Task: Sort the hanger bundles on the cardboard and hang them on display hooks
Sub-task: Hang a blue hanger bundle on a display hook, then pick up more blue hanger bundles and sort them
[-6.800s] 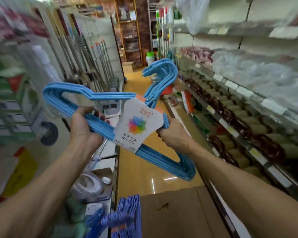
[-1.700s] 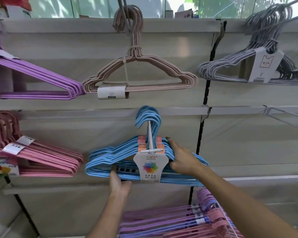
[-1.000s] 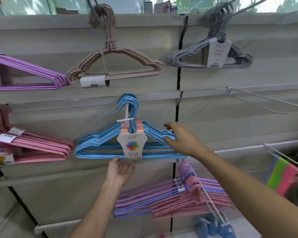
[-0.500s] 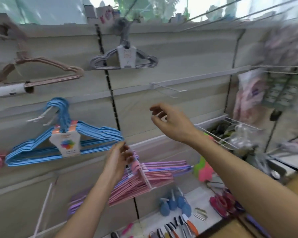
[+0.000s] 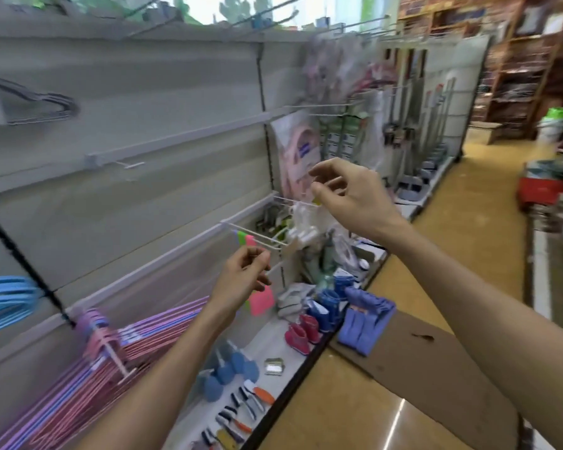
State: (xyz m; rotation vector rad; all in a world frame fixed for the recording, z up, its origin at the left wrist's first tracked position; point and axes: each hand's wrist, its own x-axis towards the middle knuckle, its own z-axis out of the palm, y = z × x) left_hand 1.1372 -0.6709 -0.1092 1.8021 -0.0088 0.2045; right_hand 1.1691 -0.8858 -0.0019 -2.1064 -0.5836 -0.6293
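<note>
blue bundle (image 5: 4, 298): already up on the wall at about 9 o'clock, hanging, nobody touching it

purple-blue bundle (image 5: 366, 321): lying on the cardboard (image 5: 436, 362) at roughly 5 o'clock, by the shelf base — I'd guess that one's next

left hand (image 5: 244, 280): fingers loosely curled, holding nothing as far as I can see

right hand (image 5: 348, 193): up in the air, fingers loosely bent, empty

progress: one hung at least, one bundle left to pick up and hook — somewhere in the middle, I reckon
</note>
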